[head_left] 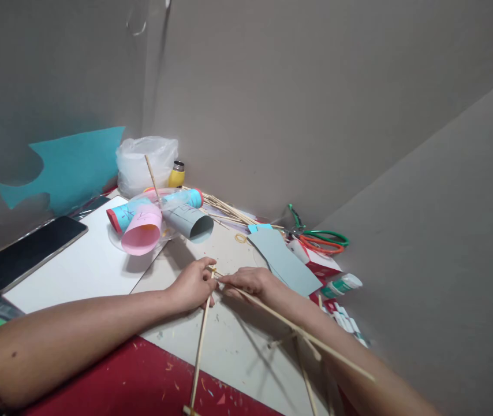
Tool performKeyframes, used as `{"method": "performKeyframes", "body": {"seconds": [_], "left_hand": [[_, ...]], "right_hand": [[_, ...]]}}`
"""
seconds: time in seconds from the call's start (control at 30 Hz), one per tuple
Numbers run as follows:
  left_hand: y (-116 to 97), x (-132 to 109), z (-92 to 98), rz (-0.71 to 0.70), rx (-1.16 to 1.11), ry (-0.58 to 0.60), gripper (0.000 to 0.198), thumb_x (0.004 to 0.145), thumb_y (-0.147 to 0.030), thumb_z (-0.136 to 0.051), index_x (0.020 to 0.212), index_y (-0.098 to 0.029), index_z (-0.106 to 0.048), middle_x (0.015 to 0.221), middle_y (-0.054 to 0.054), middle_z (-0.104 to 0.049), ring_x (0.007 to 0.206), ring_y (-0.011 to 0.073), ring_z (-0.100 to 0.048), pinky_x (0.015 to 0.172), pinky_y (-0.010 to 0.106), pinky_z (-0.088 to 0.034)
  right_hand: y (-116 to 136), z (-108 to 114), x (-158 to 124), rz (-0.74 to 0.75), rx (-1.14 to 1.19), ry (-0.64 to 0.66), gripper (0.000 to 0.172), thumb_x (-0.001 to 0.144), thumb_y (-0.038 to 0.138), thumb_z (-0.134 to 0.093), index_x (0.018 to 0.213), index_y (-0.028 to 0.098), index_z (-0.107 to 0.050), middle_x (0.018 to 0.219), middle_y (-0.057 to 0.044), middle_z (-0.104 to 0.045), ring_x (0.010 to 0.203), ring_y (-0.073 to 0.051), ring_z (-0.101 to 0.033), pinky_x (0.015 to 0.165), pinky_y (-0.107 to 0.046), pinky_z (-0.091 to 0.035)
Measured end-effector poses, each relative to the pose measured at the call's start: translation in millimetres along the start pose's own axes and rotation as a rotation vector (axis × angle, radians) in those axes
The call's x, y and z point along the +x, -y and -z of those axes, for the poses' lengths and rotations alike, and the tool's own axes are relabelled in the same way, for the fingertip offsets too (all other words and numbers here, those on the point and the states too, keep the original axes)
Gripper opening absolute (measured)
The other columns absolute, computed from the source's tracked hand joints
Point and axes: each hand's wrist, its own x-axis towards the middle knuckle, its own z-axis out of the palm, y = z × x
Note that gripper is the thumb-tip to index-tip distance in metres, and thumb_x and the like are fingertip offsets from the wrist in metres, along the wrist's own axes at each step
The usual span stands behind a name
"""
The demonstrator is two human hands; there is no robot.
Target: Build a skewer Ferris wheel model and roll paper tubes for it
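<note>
Nearest the camera, a red tabletop flecked with small scraps (99,381) is overhung by the left forearm. Beyond that forearm, an open-ended pink paper tube (145,231) is seen. Farther right, the fingers of the left hand (189,285) are curled closed around a frame of thin, pale wooden sticks (201,352), gripped just beside a yellow corner binding (213,270). The left hand is turned back upward, its wrist nearly straight. The frame is held above an off-white board (172,346). By the right hand (249,281), another stick of the frame is pinched near the same corner, between bent fingers and thumb; the arm is angled in from the lower right, with the stick running alongside. Beyond the right wrist, a grey paper strip (287,260) is laid.
</note>
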Motion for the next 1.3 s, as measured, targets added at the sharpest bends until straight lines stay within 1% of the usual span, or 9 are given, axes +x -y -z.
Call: {"method": "performKeyframes", "body": {"seconds": [0.1, 0.2, 0.5, 0.57, 0.67, 0.77, 1.0, 1.17, 1.3], "left_hand": [[1.9, 0.5, -1.3, 0.004, 0.034, -0.019, 0.057, 0.086, -0.007, -0.048, 0.142, -0.005, -0.036, 0.07, -0.002, -0.054, 0.042, 0.009, -0.057, 0.035, 0.015, -0.041], [1.9, 0.4, -2.3, 0.01, 0.074, -0.037, 0.062, 0.085, -0.008, -0.049, 0.145, -0.004, -0.035, 0.075, 0.001, -0.057, 0.042, 0.0088, -0.057, 0.034, 0.016, -0.039], [-2.7, -1.5, -3.3, 0.026, 0.146, -0.059, 0.066, 0.078, -0.007, -0.049, 0.142, 0.0, -0.039, 0.066, -0.001, -0.058, 0.043, 0.0117, -0.055, 0.041, 0.021, -0.038], [-4.1, -1.3, -2.7, -0.026, 0.254, -0.084, 0.059, 0.077, -0.009, -0.051, 0.135, -0.002, -0.049, 0.063, -0.001, -0.058, 0.046, 0.0131, -0.055, 0.046, 0.023, -0.038], [-9.3, -1.1, -0.9, -0.18, 0.542, -0.151, 0.028, 0.075, -0.012, -0.058, 0.1, -0.007, -0.068, 0.06, 0.0, -0.058, 0.056, 0.0153, -0.054, 0.054, 0.024, -0.035], [-16.5, -1.1, 0.3, -0.234, 0.744, -0.171, 0.005, 0.075, -0.014, -0.06, 0.075, -0.013, -0.065, 0.059, 0.001, -0.057, 0.057, 0.0156, -0.051, 0.055, 0.025, -0.028], [-20.5, -0.1, -0.4, -0.219, 0.89, -0.16, 0.009, 0.081, -0.018, -0.056, 0.077, -0.015, -0.064, 0.067, 0.006, -0.064, 0.061, 0.0183, -0.054, 0.057, 0.027, -0.027], [-20.8, 0.3, 0.2, -0.25, 0.903, -0.164, 0.01, 0.082, -0.018, -0.055, 0.075, -0.016, -0.062, 0.064, 0.004, -0.062, 0.058, 0.0159, -0.052, 0.056, 0.026, -0.026], [-22.1, 1.0, 0.8, -0.264, 0.94, -0.172, 0.016, 0.083, -0.018, -0.053, 0.067, -0.017, -0.055, 0.055, -0.001, -0.052, 0.052, 0.013, -0.045, 0.055, 0.026, -0.022]], "right_hand": [[-5.3, 0.0, 5.7, 0.223, -0.302, -0.043, 0.029, 0.097, 0.019, -0.043, 0.113, 0.018, -0.067, 0.075, -0.007, -0.068, 0.068, -0.016, -0.059, 0.063, -0.027, -0.042], [-10.5, 0.5, 10.4, 0.312, -0.356, -0.053, 0.026, 0.096, 0.016, -0.043, 0.109, 0.016, -0.065, 0.075, -0.007, -0.067, 0.067, -0.015, -0.058, 0.062, -0.026, -0.043], [-7.2, 14.5, 19.1, 0.235, -0.325, 0.051, 0.025, 0.097, 0.023, -0.043, 0.085, 0.016, -0.064, 0.073, -0.006, -0.064, 0.066, -0.015, -0.057, 0.061, -0.025, -0.041], [-10.4, 17.3, 20.6, 0.248, -0.309, 0.079, 0.026, 0.098, 0.024, -0.045, 0.085, 0.016, -0.066, 0.075, -0.007, -0.064, 0.067, -0.015, -0.058, 0.062, -0.025, -0.042], [-17.1, 18.5, 22.3, 0.243, -0.26, 0.095, 0.027, 0.098, 0.028, -0.048, 0.088, 0.016, -0.069, 0.076, -0.007, -0.066, 0.069, -0.015, -0.06, 0.064, -0.026, -0.043], [-21.9, 17.9, 23.2, 0.206, -0.204, 0.084, 0.028, 0.096, 0.034, -0.051, 0.089, 0.016, -0.071, 0.078, -0.007, -0.068, 0.069, -0.015, -0.061, 0.064, -0.025, -0.043], [-23.8, 18.2, 22.9, 0.077, -0.119, 0.093, 0.027, 0.091, 0.041, -0.057, 0.091, 0.018, -0.073, 0.081, -0.005, -0.07, 0.07, -0.014, -0.061, 0.063, -0.025, -0.043], [-21.5, 25.6, 19.0, -0.088, 0.005, 0.097, 0.021, 0.082, 0.034, -0.066, 0.094, 0.018, -0.073, 0.079, -0.001, -0.07, 0.066, -0.013, -0.06, 0.06, -0.023, -0.042], [-22.0, 43.6, -2.0, -0.294, 0.16, -0.072, 0.026, 0.08, 0.034, -0.063, 0.095, 0.014, -0.072, 0.077, -0.002, -0.069, 0.067, -0.014, -0.06, 0.06, -0.024, -0.045]]}}
